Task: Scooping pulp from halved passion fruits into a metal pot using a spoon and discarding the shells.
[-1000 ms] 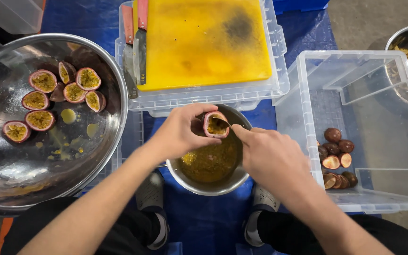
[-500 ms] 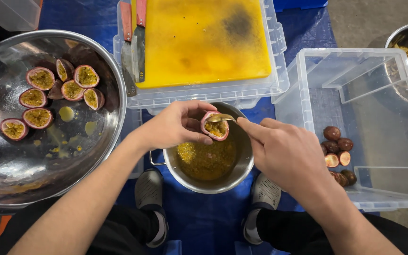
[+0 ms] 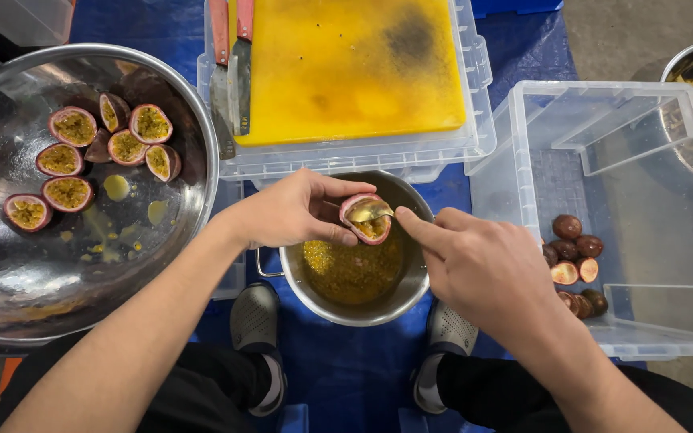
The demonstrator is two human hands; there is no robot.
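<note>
Two hands over the pulp pot [image 3: 411, 301]: left hand [image 3: 286, 212] pinching a passion-fruit half [image 3: 365, 218], right hand [image 3: 483, 269] gripping a spoon [image 3: 369, 212].

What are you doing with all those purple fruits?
A person's left hand holds a halved passion fruit over a small metal pot that has yellow pulp in it. The right hand works a spoon inside the half. To the left, a big metal bowl holds more cut halves full of seeds. To the right, a clear plastic bin holds fruit pieces that look like scooped shells. Above the pot, knives lie beside a yellow cutting board.
</note>
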